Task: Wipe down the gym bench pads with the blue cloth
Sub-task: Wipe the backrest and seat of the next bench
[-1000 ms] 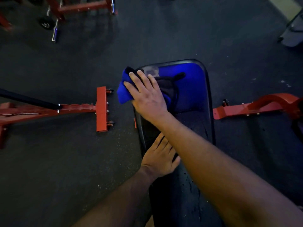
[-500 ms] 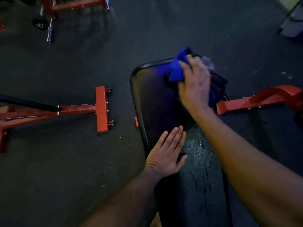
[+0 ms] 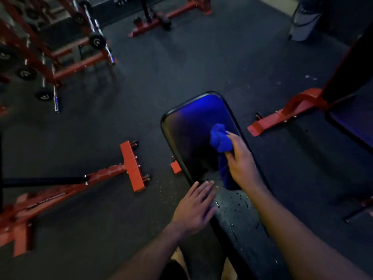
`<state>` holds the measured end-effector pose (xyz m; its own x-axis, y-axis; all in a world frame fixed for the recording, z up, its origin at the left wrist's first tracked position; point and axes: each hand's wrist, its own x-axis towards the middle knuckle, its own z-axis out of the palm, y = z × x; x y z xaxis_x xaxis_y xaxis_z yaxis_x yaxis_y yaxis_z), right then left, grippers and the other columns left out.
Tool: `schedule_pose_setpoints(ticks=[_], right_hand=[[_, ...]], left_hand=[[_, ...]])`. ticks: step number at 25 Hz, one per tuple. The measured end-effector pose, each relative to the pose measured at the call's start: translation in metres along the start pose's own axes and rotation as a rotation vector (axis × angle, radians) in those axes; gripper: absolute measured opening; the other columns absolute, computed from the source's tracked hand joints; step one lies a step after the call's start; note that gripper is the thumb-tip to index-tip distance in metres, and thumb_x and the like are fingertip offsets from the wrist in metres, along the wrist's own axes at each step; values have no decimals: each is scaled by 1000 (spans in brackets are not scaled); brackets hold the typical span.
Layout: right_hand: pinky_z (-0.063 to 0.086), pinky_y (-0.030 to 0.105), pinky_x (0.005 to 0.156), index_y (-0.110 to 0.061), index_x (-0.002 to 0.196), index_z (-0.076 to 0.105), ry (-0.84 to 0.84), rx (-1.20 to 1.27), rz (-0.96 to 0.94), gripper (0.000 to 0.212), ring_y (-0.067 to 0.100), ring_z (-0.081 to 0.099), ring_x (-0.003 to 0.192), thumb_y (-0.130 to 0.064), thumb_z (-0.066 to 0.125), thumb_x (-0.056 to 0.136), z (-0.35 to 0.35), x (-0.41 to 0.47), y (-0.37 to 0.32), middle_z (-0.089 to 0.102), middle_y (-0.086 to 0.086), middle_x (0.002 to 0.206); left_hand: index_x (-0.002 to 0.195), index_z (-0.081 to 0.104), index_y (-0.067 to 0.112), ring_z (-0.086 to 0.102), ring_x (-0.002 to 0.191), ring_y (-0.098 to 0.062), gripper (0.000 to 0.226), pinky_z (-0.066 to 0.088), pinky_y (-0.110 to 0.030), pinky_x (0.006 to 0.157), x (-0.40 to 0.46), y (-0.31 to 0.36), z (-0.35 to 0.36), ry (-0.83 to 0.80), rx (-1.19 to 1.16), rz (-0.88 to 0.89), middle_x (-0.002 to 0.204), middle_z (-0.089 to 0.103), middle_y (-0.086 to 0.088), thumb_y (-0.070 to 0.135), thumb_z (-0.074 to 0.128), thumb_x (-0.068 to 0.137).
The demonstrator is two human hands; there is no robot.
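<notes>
The right hand [image 3: 241, 166] grips the bunched blue cloth [image 3: 221, 141] on the long, shiny black bench pad [image 3: 193, 126]. The left hand [image 3: 194, 209] lies flat on its edge. The far end looks dry; drops near the hands still need wiping.

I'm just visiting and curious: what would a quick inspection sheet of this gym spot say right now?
Surface: black bench pad, glossy at the far end, scattered droplets on the near part.
Job's things: blue cloth, bunched, on the pad's right side.
Clutter: small orange tag beside the pad's left edge.
Hands: right hand grips the cloth; left hand rests flat with straight fingers on the pad's left edge.
Cables: nothing seen.
Surroundings: dark rubber floor; red equipment frame to the left, red frame foot to the right, barbell rack at far left.
</notes>
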<state>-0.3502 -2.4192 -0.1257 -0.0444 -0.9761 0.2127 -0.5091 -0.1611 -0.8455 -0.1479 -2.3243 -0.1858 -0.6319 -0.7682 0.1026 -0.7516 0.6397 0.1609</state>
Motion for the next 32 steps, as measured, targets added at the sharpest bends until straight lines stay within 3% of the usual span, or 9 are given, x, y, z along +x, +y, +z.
schedule_pose_setpoints(ticks=[6,11,15,20,24,28,32], right_hand=[[34,15,104,-6,129,57,181,-48,275,37,15,53,120,-13,52,94,1,-93,-17,57,-1,128],[35,20,95,-6,128,58,395,-99,490,30,23,55,118,-16,52,100,39,-112,-40,59,4,125],[30,17,96,-10,132,55,554,-80,655,32,17,51,120,-13,53,100,68,-98,-70,53,-2,131],[37,29,105,-14,143,45,685,-110,753,46,15,44,132,-16,55,98,115,-39,-79,35,-3,154],[39,38,112,-13,147,39,671,-185,781,54,22,37,141,-20,55,97,165,17,-88,31,4,157],[35,43,115,-9,150,36,663,-219,877,62,32,37,140,-35,42,94,217,61,-87,31,12,158],[31,43,117,-9,149,40,730,-287,915,67,31,35,143,-17,63,86,225,48,-70,35,11,158]], left_hand=[[132,67,10,63,123,-25,41,33,-44,117,19,-103,-44,122,74,161,135,66,-7,31,49,101],[148,50,3,46,143,-27,51,29,-44,121,82,-184,-94,146,200,354,154,49,-14,27,41,104],[152,44,2,39,148,-29,52,20,-43,125,141,-200,-106,69,266,549,159,41,-16,26,34,107],[152,42,1,38,149,-30,54,19,-43,125,208,-215,-101,-16,347,722,160,40,-18,27,32,106],[150,46,-1,40,147,-31,58,21,-43,124,223,-210,-93,-65,346,866,159,41,-19,23,35,99],[153,39,-3,36,149,-32,65,12,-42,125,239,-215,-80,-159,367,978,160,37,-21,26,34,95],[154,38,-1,33,151,-29,62,15,-41,126,240,-220,-74,-252,277,936,162,35,-19,23,29,98]])
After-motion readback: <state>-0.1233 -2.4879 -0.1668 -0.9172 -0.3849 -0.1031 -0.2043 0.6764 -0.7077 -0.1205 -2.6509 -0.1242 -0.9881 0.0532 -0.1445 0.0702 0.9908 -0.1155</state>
